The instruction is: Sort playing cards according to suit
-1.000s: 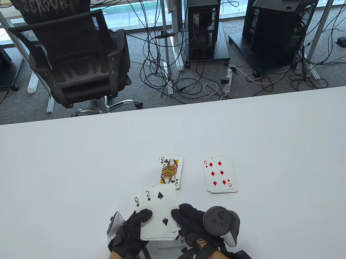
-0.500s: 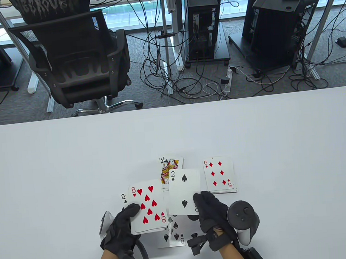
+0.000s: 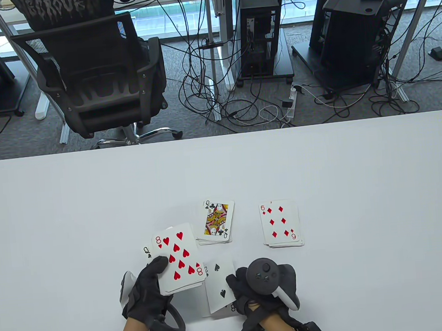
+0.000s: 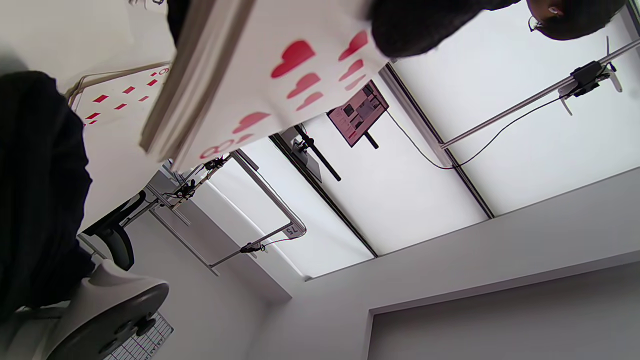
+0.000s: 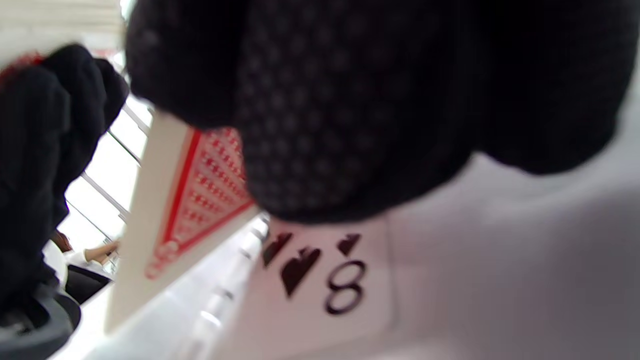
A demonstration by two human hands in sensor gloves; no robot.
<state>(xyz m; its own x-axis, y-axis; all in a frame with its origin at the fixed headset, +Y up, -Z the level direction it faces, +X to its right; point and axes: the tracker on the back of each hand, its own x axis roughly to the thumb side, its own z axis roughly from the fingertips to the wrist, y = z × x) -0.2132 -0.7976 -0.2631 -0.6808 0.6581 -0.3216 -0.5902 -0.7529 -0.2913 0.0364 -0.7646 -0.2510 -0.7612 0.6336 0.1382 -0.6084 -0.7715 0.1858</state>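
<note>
A: Currently, our right hand (image 3: pixel 253 289) pinches the 2 of spades (image 3: pixel 219 286) over the 8 of spades (image 5: pixel 320 280), at 6 o'clock.
B: Risk: it could skew off. Our left hand (image 3: pixel 147 293) grips the deck (image 3: pixel 178 258).

The held deck (image 3: pixel 179 262) shows 8 of hearts, a Q behind. Cards show 2 (image 3: pixel 219 286), 8 (image 5: pixel 340 290), Q (image 3: pixel 217 221), 6 (image 3: pixel 281 222).

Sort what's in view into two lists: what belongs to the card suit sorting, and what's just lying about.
Job in hand:
- deck topped by the 8 of hearts, in the left hand
- 2 of spades, in the right hand, above the 8 of spades
- queen of clubs pile
- diamonds pile

Lying about:
- office chair
- computer tower
- floor cables
</note>
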